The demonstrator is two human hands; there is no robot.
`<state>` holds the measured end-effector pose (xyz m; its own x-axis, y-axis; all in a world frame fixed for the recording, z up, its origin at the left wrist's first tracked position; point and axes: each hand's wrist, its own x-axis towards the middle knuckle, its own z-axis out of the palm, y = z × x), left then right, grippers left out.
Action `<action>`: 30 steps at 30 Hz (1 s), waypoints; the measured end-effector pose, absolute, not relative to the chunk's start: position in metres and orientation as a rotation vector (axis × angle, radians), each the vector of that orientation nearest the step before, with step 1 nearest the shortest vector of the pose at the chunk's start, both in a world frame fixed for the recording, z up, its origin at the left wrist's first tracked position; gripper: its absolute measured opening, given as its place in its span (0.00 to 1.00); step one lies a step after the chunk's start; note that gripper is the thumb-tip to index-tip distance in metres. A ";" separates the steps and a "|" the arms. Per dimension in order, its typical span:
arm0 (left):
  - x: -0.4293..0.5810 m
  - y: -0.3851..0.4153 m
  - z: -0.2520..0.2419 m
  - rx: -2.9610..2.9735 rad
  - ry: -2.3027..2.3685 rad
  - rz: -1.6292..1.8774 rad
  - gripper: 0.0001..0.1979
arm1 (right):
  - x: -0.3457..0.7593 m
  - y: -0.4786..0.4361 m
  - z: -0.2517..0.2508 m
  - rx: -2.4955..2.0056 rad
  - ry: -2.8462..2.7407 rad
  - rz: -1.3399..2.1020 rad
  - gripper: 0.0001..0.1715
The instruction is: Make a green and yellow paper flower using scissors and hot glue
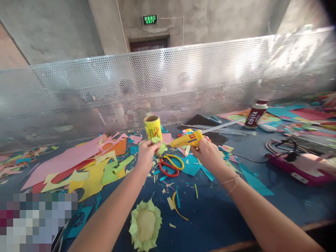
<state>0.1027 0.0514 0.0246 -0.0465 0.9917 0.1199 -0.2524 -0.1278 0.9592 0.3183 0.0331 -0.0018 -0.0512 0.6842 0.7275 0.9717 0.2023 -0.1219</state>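
My right hand is closed around a yellow hot glue gun, with a clear glue stick sticking out of its back end. The gun's nozzle points left, toward my left hand. Pinched in the left fingers is a small light green paper piece. Just below and between the hands lie scissors with red and yellow handles. Nearer to me, a light green paper ring with a fringed edge rests on the blue table. Behind the left hand stands a yellow tape roll.
Coloured paper sheets and scraps cover the left and middle of the table. At the right are a magenta power strip with cords and a brown COSTA bottle. A perforated metal screen runs along the back, with blurred people behind it.
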 end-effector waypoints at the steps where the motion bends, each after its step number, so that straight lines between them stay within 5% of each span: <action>1: 0.103 0.051 0.025 1.082 0.974 1.428 0.12 | 0.319 0.033 -0.002 -1.544 -1.798 -0.537 0.06; 30: 0.102 0.050 0.029 0.998 0.963 1.439 0.10 | 0.317 0.031 0.002 -1.507 -1.809 -0.532 0.05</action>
